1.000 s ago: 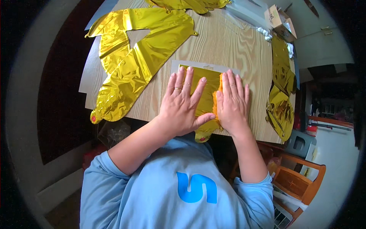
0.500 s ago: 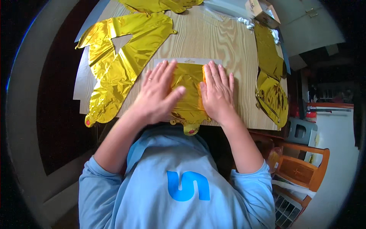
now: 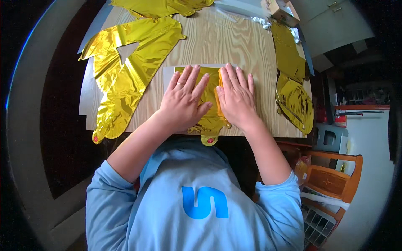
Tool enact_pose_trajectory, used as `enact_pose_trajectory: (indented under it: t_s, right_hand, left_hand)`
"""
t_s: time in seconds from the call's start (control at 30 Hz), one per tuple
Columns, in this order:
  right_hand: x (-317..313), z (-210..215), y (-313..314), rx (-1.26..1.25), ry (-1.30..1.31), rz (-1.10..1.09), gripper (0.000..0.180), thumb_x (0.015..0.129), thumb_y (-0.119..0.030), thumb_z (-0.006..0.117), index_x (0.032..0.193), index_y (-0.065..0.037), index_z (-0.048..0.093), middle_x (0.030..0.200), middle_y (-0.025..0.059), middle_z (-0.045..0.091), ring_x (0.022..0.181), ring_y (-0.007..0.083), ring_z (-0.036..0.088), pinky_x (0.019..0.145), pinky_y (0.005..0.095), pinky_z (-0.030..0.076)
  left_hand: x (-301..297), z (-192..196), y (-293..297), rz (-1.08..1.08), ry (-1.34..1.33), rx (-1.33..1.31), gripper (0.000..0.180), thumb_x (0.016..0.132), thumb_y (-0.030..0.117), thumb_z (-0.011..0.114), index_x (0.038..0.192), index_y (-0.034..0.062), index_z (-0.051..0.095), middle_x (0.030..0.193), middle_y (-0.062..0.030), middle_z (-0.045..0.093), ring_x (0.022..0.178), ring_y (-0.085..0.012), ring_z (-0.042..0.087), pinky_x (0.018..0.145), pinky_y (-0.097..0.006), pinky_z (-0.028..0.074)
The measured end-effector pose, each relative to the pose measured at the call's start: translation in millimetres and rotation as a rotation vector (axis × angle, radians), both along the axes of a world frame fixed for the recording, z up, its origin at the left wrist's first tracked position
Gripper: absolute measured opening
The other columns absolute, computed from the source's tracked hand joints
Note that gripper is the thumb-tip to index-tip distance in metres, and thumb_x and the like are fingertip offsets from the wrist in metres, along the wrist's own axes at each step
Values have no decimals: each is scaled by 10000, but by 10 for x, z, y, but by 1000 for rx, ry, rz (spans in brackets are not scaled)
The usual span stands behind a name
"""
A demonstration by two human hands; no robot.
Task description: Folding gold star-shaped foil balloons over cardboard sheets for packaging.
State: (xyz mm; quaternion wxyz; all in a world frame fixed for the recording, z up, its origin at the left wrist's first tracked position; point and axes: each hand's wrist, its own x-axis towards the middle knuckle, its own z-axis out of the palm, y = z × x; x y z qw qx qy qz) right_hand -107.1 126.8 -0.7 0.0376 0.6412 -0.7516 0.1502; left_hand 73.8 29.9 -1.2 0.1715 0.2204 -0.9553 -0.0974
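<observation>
Mostly, 2 flat hands, left hand [image 3: 183, 102] and right hand [image 3: 236, 98], hide folded gold foil balloon [image 3: 210, 81].

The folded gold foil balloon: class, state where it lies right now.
In the head view, the folded gold foil balloon lies at the wooden table's near edge, pressed flat under the left hand and right hand.

Both hands [image 3: 209, 98] cover most of the folded gold foil balloon [image 3: 208, 121]; the top balloon [image 3: 163, 6] is cropped
</observation>
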Motion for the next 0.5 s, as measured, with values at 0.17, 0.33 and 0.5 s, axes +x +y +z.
enact_pose_trajectory:
  t_s: [0.17,0.33,0.5]
  right_hand:
    - [3,3,15,0,-8,-25,571,999,-301,512,1487,-24,407,1573,178,383,1458,408,329,1185,621,173]
    - [14,-34,28,12,-19,-61,578,1003,-323,504,1497,-43,399,1589,175,360,1464,425,306,1181,632,165]
    - [5,-31,14,35,-19,-78,595,1017,-353,476,1519,-51,372,1604,177,333,1479,430,271,1194,617,146]
  left_hand:
    - [71,42,-33,10,-70,-1,763,944,579,531,1539,123,389,1593,-273,288,1496,-421,249,1216,-530,170]
    - [90,16,-6,38,-66,3,786,962,621,472,1559,123,354,1599,-294,248,1502,-440,215,1220,-541,140]
    - [96,23,-25,50,-102,-55,774,989,598,443,1570,103,316,1606,-298,225,1516,-433,177,1231,-517,122]
